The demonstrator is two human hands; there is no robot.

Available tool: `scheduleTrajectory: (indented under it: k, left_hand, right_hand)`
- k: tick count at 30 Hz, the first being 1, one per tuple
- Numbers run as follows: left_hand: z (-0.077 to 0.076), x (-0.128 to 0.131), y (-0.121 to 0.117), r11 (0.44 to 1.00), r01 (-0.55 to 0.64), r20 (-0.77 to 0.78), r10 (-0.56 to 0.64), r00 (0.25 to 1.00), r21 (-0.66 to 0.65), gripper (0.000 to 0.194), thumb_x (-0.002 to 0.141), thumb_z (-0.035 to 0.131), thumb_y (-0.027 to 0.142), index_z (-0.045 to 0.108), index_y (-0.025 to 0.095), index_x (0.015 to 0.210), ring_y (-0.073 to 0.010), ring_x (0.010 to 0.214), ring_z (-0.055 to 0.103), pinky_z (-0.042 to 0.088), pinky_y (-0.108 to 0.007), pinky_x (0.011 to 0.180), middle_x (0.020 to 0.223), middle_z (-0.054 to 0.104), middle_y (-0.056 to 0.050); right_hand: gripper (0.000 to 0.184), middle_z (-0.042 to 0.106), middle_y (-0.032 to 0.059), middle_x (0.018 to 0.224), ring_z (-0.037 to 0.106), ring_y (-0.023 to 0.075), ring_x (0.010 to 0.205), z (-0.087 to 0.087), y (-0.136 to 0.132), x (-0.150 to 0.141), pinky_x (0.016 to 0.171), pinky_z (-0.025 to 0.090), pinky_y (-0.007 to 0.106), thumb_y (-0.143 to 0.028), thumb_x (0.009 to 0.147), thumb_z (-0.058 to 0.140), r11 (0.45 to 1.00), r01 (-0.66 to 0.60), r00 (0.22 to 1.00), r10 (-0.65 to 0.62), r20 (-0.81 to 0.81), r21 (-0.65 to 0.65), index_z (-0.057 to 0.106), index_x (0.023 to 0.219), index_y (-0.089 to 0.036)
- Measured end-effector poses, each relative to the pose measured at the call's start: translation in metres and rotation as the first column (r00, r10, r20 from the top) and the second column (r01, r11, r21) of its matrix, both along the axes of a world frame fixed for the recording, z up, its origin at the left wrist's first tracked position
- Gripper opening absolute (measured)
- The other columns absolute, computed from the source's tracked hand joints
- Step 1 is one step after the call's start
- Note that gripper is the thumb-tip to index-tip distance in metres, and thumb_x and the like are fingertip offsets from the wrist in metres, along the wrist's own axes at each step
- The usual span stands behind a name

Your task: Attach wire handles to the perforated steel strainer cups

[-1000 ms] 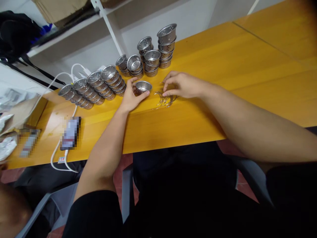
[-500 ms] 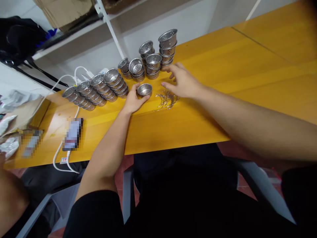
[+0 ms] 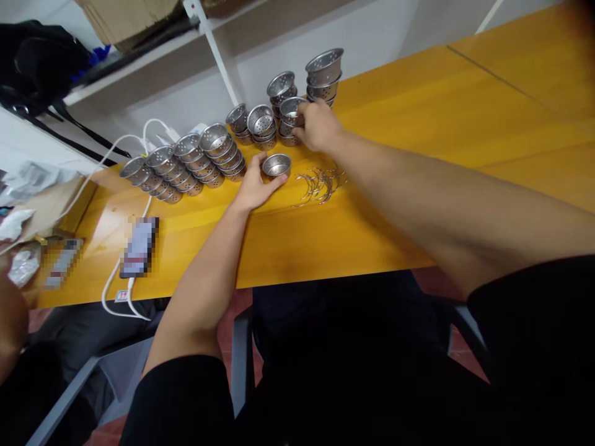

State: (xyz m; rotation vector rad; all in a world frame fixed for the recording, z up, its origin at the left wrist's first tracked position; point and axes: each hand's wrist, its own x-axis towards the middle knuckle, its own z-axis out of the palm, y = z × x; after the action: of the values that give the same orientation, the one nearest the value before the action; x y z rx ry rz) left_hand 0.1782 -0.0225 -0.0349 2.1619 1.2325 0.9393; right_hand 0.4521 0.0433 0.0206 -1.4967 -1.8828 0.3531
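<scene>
A small perforated metal cup (image 3: 277, 165) stands on the wooden table, with the thumb and fingers of my left hand (image 3: 253, 186) curved around its near left side. My right hand (image 3: 320, 127) is at a stack to the back right, its thumb and fingers closed on the right side of the top perforated cup (image 3: 291, 111). That cup still sits on the stack. Just in front of my right forearm lies a loose pile of thin curved wires (image 3: 318, 186). Behind my right hand rises a taller stack of cups (image 3: 324, 68), its lower part hidden by the hand.
Slanting stacks of cups (image 3: 188, 148) stand left of my left hand, and shorter stacks (image 3: 261, 121) behind it. A phone (image 3: 139, 248) with a white cable lies on the table (image 3: 297, 248). A shelf (image 3: 139, 65) borders the back. Another person's arm (image 3: 12, 316) shows at far left.
My right hand has moved left and away from me, from open beside the stacks onto a stack's top cup. My left hand stays around the single cup.
</scene>
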Motion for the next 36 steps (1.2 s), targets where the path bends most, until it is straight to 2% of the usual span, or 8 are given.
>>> scheduleTrajectory:
  k: [5,8,15,19,22,26,31,36]
  left_hand:
    - [-0.01,0.0,0.008,1.0,0.02,0.049,-0.019,0.999,-0.014,0.142,0.076,0.08,0.115,0.037,0.019,0.171,-0.0487,0.176,0.053,0.041,-0.064,0.153,0.185,0.046,-0.033]
    - [-0.01,0.003,0.007,0.999,0.016,0.081,-0.019,0.997,0.041,0.14,0.077,0.078,0.116,0.034,0.024,0.173,-0.0478,0.181,0.047,0.037,-0.064,0.155,0.187,0.043,-0.03]
    - [0.03,0.02,-0.023,0.954,-0.009,0.074,-0.014,0.997,0.301,0.124,0.094,0.069,0.108,0.019,0.042,0.187,-0.0414,0.189,0.036,0.037,-0.063,0.157,0.197,0.032,-0.014]
    - [0.049,0.026,-0.039,0.945,0.012,0.037,-0.025,0.999,0.327,0.116,0.094,0.067,0.11,0.034,0.04,0.181,-0.0443,0.18,0.051,0.046,-0.067,0.15,0.179,0.056,-0.012]
    - [0.056,0.024,-0.046,0.946,0.043,0.035,-0.057,0.998,0.322,0.104,0.095,0.068,0.109,0.05,0.036,0.167,-0.0454,0.17,0.06,0.05,-0.068,0.146,0.163,0.067,-0.012]
    - [0.062,0.02,-0.052,0.949,0.093,0.025,-0.105,0.994,0.303,0.1,0.095,0.068,0.108,0.049,0.037,0.162,-0.0431,0.164,0.065,0.054,-0.064,0.142,0.16,0.066,-0.011]
    - [0.063,0.019,-0.053,0.946,0.144,0.001,-0.15,0.989,0.292,0.098,0.093,0.069,0.11,0.051,0.038,0.156,-0.04,0.153,0.073,0.061,-0.063,0.135,0.152,0.069,-0.009]
    - [0.064,0.014,-0.048,0.955,0.12,-0.052,-0.11,0.993,0.271,0.106,0.087,0.069,0.115,0.058,0.038,0.158,-0.0422,0.159,0.071,0.058,-0.066,0.139,0.156,0.072,-0.009]
  right_hand:
    - [0.035,0.07,0.006,0.152,0.06,0.0311,0.131,-0.003,-0.023,0.004,0.133,0.048,0.058,-0.063,0.109,0.09,1.0,-0.01,0.995,0.013,-0.101,0.029,0.075,0.119,-0.033]
    - [0.038,0.069,0.0095,0.152,0.06,0.0334,0.131,0.003,-0.044,0.013,0.13,0.05,0.059,-0.066,0.112,0.083,0.995,-0.036,0.993,0.047,-0.11,0.097,0.075,0.121,-0.031]
    - [0.051,0.075,0.0073,0.14,0.063,0.0413,0.134,0.029,-0.115,0.025,0.129,0.056,0.065,-0.088,0.102,0.077,0.922,-0.333,0.919,0.364,-0.149,0.197,0.079,0.12,-0.041]
    - [0.041,0.073,0.0114,0.143,0.067,0.0436,0.137,0.03,-0.143,0.013,0.129,0.056,0.071,-0.072,0.11,0.072,0.862,-0.479,0.862,0.497,-0.097,0.165,0.081,0.123,-0.034]
    - [0.04,0.07,0.0125,0.153,0.065,0.0438,0.147,0.027,-0.148,0.009,0.134,0.054,0.072,-0.059,0.108,0.079,0.845,-0.51,0.845,0.527,-0.089,0.157,0.079,0.14,-0.035]
    - [0.067,0.056,0.0116,0.178,0.048,0.0452,0.173,0.022,-0.145,0.01,0.146,0.042,0.074,-0.046,0.097,0.088,0.821,-0.537,0.829,0.556,-0.061,0.196,0.074,0.162,-0.038]
    - [0.045,0.052,0.0076,0.182,0.044,0.0468,0.177,0.019,-0.142,0.016,0.147,0.039,0.078,-0.039,0.092,0.091,0.797,-0.573,0.807,0.589,-0.037,0.19,0.084,0.136,-0.038]
    - [0.032,0.059,0.0087,0.175,0.052,0.0458,0.169,0.026,-0.142,0.023,0.147,0.041,0.074,-0.056,0.101,0.087,0.816,-0.557,0.822,0.568,-0.034,0.152,0.083,0.125,-0.035]
